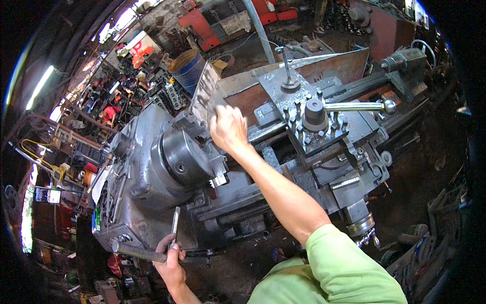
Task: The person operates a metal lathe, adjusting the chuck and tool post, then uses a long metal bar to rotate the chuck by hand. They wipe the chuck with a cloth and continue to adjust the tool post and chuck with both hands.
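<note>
here the right hand (229,127) is up on a bent sheet of metal (208,96) that stands at the chuck (188,161) of a big grey lathe (152,172). the fingers curl over the sheet's near edge, so it looks like a loose grip on it, though the fingertips are hidden behind the hand. the sheet itself is thin, shiny and dented, tilted upright between the chuck jaws and the rusty splash guard (324,71) behind, and i cannot tell whether the chuck actually clamps it or it only leans there.

the left hand (169,256) is low down at the front of the machine, closed round a long grey lever (139,252), and a thin flat metal strip (175,225) sticks up from that fist.

as for how far things are, my guess is this is early setting up: the chuck looks still, nothing is being cut, and the tool post (315,117) with its long shiny handle (362,106) sits well apart to the right of the sheet. the bed between them carries grey chips. so the sheet is being placed or steadied, and any turning looks yet to come.

further out, a blue drum (190,66) stands beyond the lathe, red machine parts (202,25) lie at the back, and the floor all around is crowded with scrap and tools. the person's green sleeve (344,263) fills the lower corner.
</note>
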`<state>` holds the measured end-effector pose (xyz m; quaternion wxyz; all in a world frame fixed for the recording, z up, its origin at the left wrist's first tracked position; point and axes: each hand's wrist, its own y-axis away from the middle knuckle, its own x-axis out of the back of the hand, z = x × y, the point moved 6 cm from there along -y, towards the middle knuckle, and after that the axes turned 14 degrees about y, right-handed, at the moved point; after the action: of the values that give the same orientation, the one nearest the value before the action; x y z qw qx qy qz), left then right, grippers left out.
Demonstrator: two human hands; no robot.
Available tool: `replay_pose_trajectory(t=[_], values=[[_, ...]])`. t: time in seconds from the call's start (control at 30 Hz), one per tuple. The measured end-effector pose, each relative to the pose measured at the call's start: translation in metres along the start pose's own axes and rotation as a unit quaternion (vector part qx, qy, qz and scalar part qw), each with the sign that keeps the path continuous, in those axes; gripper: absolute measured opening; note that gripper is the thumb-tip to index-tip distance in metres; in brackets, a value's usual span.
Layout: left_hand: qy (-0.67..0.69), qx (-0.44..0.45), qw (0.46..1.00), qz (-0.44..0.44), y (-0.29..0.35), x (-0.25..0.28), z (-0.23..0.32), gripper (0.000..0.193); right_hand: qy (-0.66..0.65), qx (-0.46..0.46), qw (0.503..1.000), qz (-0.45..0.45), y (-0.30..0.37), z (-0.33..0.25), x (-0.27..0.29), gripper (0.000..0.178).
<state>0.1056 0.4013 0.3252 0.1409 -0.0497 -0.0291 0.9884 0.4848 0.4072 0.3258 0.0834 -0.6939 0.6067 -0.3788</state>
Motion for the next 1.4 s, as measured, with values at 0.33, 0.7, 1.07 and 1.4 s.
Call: replay_pose_trajectory(t=[0.33, 0.7, 1.07, 1.4], values=[[-0.028, -0.02, 0.999, -0.013, 0.027, 0.008, 0.009, 0.03, 0.054, 0.161, 0.932, -0.319, -0.043, -0.082, -0.066, 0.031], [0.018, -0.046, 0.999, -0.011, -0.009, -0.05, 0.032, 0.028, -0.094, 0.198, 0.958, -0.186, 0.054, -0.065, 0.003, 0.027], [-0.2, -0.164, 0.958, -0.124, -0.088, -0.161, 0.029, 0.022, -0.196, -0.054, 0.954, -0.22, 0.115, 0.046, 0.068, 0.024], [-0.158, -0.137, 0.969, -0.133, -0.119, -0.164, 0.022, 0.022, -0.236, 0.004, 0.963, -0.127, 0.082, 0.04, 0.136, 0.018]])
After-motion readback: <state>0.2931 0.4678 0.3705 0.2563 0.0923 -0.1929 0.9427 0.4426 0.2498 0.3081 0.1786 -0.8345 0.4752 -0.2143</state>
